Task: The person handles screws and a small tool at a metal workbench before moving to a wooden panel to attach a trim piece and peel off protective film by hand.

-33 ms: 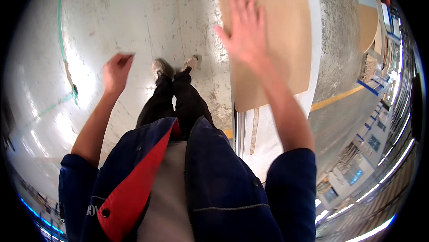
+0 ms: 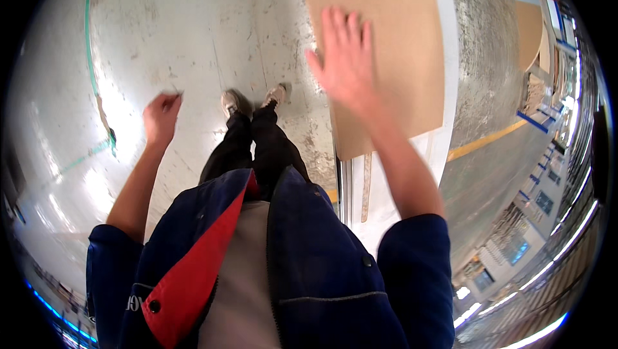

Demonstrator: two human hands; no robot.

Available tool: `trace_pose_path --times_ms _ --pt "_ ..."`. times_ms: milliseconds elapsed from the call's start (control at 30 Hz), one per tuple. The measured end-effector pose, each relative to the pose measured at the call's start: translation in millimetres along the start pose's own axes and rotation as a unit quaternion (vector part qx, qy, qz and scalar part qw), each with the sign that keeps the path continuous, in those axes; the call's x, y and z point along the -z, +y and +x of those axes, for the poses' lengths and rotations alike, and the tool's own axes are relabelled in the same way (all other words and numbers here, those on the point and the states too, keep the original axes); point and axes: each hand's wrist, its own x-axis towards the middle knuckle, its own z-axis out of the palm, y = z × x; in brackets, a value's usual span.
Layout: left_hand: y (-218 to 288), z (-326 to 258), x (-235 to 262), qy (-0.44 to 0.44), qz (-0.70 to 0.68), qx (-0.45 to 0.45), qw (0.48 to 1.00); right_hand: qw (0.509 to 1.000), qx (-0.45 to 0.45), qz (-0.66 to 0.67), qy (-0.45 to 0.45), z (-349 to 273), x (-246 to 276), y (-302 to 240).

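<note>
My right hand (image 2: pixel 347 66) is spread flat, palm down, over a large brown board (image 2: pixel 405 46), its thumb near the board's left edge. Whether the palm presses on the board or hovers just above it is hard to tell. The board lies on a long white surface (image 2: pixel 386 188) to my right. Out over the floor on the left, my left hand (image 2: pixel 161 117) is closed, with fingers curled together. A small dark tip (image 2: pixel 181 95) shows at its fingertips, too small to name.
Below me is a worn grey floor (image 2: pixel 174 33) with a green line (image 2: pixel 90 40) at the left. A metal rail (image 2: pixel 344 188) runs along the white surface's near side. Farther right are a yellow floor line (image 2: pixel 486 140), another brown board (image 2: pixel 529 33) and blue-ended racks (image 2: pixel 533 122).
My right hand has slid slightly toward me along the board, still spread. My left hand has shifted a little lower and left, still closed.
</note>
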Motion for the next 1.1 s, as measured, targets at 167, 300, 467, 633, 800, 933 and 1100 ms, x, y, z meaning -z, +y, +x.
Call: trace_pose_path --times_ms 167,300,467,633,800,933,1100 --pt "-183 -95 56 0.011 0.116 0.222 0.968 0.996 -0.035 0.071 -0.049 -133 10 -31" --pt "-266 -168 98 0.073 0.181 0.215 0.957 0.975 -0.056 0.188 -0.106 -244 18 -43" --pt "-227 -170 79 0.095 0.046 0.234 0.966 0.966 -0.096 0.241 0.011 -253 22 -24" --pt "-156 -123 65 0.118 -0.112 0.149 0.975 0.978 -0.093 0.183 0.026 -158 5 -12" --pt "-166 -86 70 0.144 -0.153 0.07 0.975 0.987 -0.013 0.15 0.053 -111 -6 -30" --pt "-171 -85 53 0.139 -0.108 0.053 0.983 0.987 0.009 0.145 0.063 -97 -8 -21" --pt "-120 -96 51 0.085 -0.104 0.193 0.972 0.993 -0.019 0.111 0.018 -59 8 -22"
